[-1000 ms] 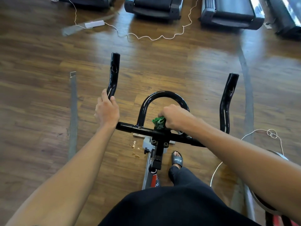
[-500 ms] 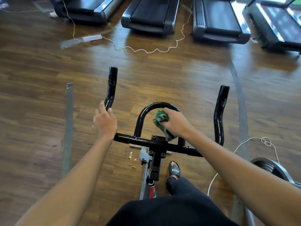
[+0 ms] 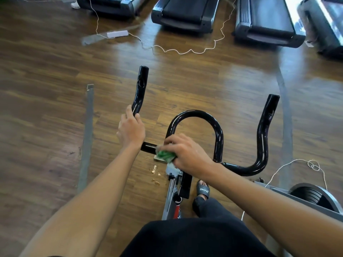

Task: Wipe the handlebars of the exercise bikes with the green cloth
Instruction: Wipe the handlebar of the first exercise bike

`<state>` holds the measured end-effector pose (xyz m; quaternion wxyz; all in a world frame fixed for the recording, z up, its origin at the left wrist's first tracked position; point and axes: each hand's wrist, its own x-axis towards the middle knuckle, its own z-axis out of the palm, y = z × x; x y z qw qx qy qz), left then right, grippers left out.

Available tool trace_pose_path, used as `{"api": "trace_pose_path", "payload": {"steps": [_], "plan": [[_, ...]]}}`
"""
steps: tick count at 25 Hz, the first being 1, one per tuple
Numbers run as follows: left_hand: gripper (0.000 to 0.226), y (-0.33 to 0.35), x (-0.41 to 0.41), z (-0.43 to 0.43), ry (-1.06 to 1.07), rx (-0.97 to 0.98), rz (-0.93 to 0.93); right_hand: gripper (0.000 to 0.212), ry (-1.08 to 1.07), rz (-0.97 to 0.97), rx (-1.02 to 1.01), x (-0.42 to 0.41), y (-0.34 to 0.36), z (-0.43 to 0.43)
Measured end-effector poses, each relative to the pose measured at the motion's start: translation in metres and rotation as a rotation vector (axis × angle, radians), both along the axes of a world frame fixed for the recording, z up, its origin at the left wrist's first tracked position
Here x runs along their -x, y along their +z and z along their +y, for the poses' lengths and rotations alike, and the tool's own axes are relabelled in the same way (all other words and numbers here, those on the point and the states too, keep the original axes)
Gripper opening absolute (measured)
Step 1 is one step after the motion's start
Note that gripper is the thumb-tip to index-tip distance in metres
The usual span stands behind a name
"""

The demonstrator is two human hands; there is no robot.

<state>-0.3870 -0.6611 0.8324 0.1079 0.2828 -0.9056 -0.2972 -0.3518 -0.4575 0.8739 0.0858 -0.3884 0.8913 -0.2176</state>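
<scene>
While the green cloth point(image 3: 165, 155) sits bunched against the crossbar of the black handlebars point(image 3: 219, 134), just left of the centre loop's base, the right hand point(image 3: 187, 154) grips it under curled fingers and presses it onto the bar. Over on the other side, the left hand point(image 3: 130, 130) is wrapped round the left horn right where it bends upward, fingers closed on the tube. Below the bars, a sandalled foot point(image 3: 203, 191) stands beside the bike's stem point(image 3: 185, 184), with pale crumbs point(image 3: 155, 169) scattered on the wooden floor point(image 3: 46, 108). Further out, a white cable point(image 3: 185, 51) snakes in front of a row of treadmills point(image 3: 183, 13).
</scene>
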Motion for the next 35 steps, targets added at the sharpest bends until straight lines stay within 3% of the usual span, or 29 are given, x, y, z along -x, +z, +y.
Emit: {"api": "trace_pose_path", "payload": {"steps": [2, 6, 13, 15, 17, 19, 20, 22, 25, 27, 29, 31, 33, 35], "plan": [[0.047, 0.000, 0.000, 0.000, 0.000, -0.001, -0.002, 0.039, 0.115, 0.021, -0.032, -0.003, -0.002, 0.001], [0.048, 0.003, -0.001, -0.001, -0.008, -0.037, -0.010, 0.037, -0.183, 0.032, 0.090, 0.006, -0.006, -0.023], [0.048, 0.007, -0.002, -0.003, -0.063, -0.021, -0.085, 0.043, -0.100, -0.033, 0.048, 0.012, -0.004, -0.035], [0.049, 0.008, 0.001, -0.007, -0.050, -0.069, -0.108, 0.041, -0.167, -0.229, 0.179, 0.010, 0.008, -0.030], [0.050, 0.008, 0.006, -0.007, -0.023, -0.128, -0.172, 0.031, -0.471, -0.715, 0.557, 0.010, 0.022, -0.005], [0.056, 0.010, 0.006, 0.001, 0.001, -0.038, -0.242, 0.020, -0.740, -1.203, 1.010, 0.008, 0.030, 0.030], [0.060, 0.012, 0.004, 0.009, -0.013, 0.028, -0.221, 0.022, -0.798, -1.342, 1.154, 0.004, 0.031, 0.048], [0.062, 0.015, 0.002, 0.033, -0.122, 0.099, -0.098, 0.035, -0.822, -1.426, 1.317, -0.011, 0.029, 0.081], [0.054, 0.017, -0.006, 0.079, -0.359, 0.106, 0.051, 0.041, -0.900, -1.244, 1.380, -0.034, 0.029, 0.123], [0.052, 0.017, -0.012, 0.104, -0.577, 0.169, 0.106, 0.034, -1.005, -0.933, 1.266, -0.043, 0.033, 0.138], [0.053, 0.010, -0.016, 0.128, -0.832, 0.241, 0.077, 0.034, -1.056, -0.473, 0.889, -0.048, 0.025, 0.143], [0.050, 0.002, -0.021, 0.144, -0.968, 0.216, -0.072, 0.048, -0.907, -0.025, 0.339, -0.053, 0.004, 0.135], [0.043, 0.004, -0.021, 0.150, -0.934, 0.150, -0.275, 0.061, -0.752, 0.111, 0.009, -0.065, -0.021, 0.111], [0.042, 0.004, -0.019, 0.149, -0.889, 0.197, -0.395, 0.065, -0.638, 0.224, -0.127, -0.078, -0.044, 0.088]]}}
